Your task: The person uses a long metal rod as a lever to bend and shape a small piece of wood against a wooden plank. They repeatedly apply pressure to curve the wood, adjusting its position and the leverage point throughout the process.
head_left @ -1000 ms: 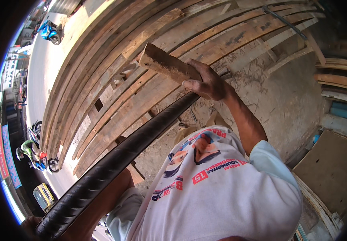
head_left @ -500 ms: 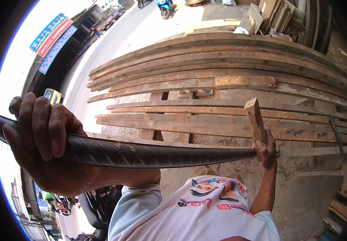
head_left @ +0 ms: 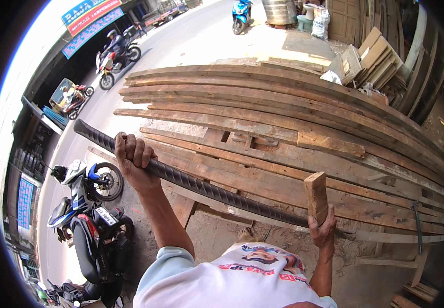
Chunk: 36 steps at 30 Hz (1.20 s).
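- Left hand [head_left: 134, 159]: out far left, fingers curled over in a full wrap, back of the hand and knuckles up. Thumb hard to make out.
- Left forearm [head_left: 168, 218]: bare, slanted from near up to far left; wrist close to straight.
- Left elbow: bent, upper arm under a pale blue sleeve [head_left: 161, 273].
- Right hand [head_left: 325, 229]: nearer and well right of the other, clasped, thumb on the left side, fingers on the right and pointing far.
- Right forearm [head_left: 322, 269]: bare, ran near to far, little slant.
- Hands: well apart, both occupied.
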Available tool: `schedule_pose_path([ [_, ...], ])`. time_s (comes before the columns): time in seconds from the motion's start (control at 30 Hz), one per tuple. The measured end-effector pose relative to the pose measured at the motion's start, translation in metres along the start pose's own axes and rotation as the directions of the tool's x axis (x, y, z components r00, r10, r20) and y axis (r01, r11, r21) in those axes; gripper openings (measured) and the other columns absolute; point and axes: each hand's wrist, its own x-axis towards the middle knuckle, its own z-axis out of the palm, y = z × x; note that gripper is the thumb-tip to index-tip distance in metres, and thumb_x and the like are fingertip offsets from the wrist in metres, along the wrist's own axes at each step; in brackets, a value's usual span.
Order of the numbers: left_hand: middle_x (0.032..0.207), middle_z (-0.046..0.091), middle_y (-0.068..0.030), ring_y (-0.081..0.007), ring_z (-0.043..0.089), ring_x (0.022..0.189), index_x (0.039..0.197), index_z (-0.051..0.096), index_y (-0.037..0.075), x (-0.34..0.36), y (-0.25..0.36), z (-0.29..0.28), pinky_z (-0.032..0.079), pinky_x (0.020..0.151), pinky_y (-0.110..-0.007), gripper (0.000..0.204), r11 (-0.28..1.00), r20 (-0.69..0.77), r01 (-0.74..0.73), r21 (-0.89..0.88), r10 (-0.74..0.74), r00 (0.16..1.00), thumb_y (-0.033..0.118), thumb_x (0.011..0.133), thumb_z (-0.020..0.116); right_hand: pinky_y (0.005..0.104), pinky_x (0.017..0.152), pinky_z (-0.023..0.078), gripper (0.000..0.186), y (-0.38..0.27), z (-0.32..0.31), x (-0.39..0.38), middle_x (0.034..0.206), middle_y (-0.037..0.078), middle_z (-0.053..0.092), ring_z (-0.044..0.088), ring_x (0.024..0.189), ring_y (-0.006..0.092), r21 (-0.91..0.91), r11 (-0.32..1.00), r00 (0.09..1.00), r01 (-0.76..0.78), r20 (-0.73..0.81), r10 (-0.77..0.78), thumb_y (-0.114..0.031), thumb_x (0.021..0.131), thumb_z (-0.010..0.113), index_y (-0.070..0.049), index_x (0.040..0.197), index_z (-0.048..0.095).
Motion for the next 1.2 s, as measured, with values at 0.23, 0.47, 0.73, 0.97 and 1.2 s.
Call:
schedule_pose_path([
  [0.23, 0.067, 0.032, 0.0030, -0.0022, 0.031, 0.048, 0.118, 0.047, 0.000, 0.006, -0.002, 0.086, 0.038, 0.040, -0.017, 0.019, 0.987, 0.194, 0.023, -0.162, 0.009, 0.981, 0.016, 0.109, 0.042, 0.0453, 0.081, 0.049, 0.061, -0.011, -0.007, 0.008, 0.106, 0.019, 0.065, 0.063, 0.091, 0.0312, 0.050, 0.999, 0.995, -0.013, -0.098, 0.018, -0.045, 0.084, 0.057, 0.003, 0.122, 0.053],
  [0.47, 0.066, 0.030, 0.0070, 0.0004, 0.028, 0.047, 0.117, 0.051, 0.006, -0.030, 0.001, -0.079, 0.033, 0.037, -0.016, 0.019, 0.997, -0.185, 0.057, -0.043, -0.064, 0.981, 0.022, 0.108, 0.046, 0.0465, 0.082, 0.048, 0.071, 0.006, 0.041, -0.008, 0.105, 0.022, 0.063, 0.062, 0.091, 0.0353, -0.094, 0.995, 0.994, -0.009, -0.107, -0.001, -0.053, 0.082, 0.057, 0.005, 0.123, 0.051],
  [0.73, 0.065, 0.028, 0.0074, 0.0005, 0.026, 0.047, 0.112, 0.052, 0.007, -0.017, 0.004, 0.002, 0.031, 0.037, -0.016, 0.016, 0.987, 0.062, 0.081, -0.139, -0.073, 0.995, 0.021, 0.109, 0.046, 0.0444, 0.092, 0.045, 0.058, 0.001, 0.018, -0.021, 0.110, 0.017, 0.065, 0.060, 0.102, 0.0301, -0.072, 0.997, 0.977, -0.007, -0.212, -0.008, -0.044, 0.087, 0.051, 0.001, 0.124, 0.053],
  [0.97, 0.064, 0.027, 0.0086, 0.0015, 0.028, 0.047, 0.122, 0.052, 0.006, -0.060, -0.001, -0.128, 0.033, 0.038, -0.015, 0.023, 0.994, -0.319, 0.108, 0.006, -0.101, 0.942, 0.024, 0.108, 0.049, 0.0441, 0.086, 0.048, 0.062, 0.007, 0.025, -0.040, 0.108, 0.017, 0.064, 0.062, 0.093, 0.0287, -0.053, 0.998, 0.953, 0.042, -0.299, -0.056, -0.045, 0.087, 0.055, 0.002, 0.127, 0.048],
  [1.2, 0.068, 0.030, 0.0073, -0.0015, 0.033, 0.054, 0.099, 0.051, 0.010, -0.057, -0.027, -0.108, 0.034, 0.047, -0.017, 0.020, 0.988, -0.436, 0.150, 0.023, -0.125, 0.891, 0.029, 0.105, 0.054, 0.0391, 0.072, 0.049, 0.060, 0.014, -0.014, -0.060, 0.093, 0.013, 0.057, 0.059, 0.081, 0.0224, 0.064, 0.993, 0.838, -0.101, -0.533, 0.119, -0.046, 0.089, 0.060, 0.004, 0.120, 0.048],
])
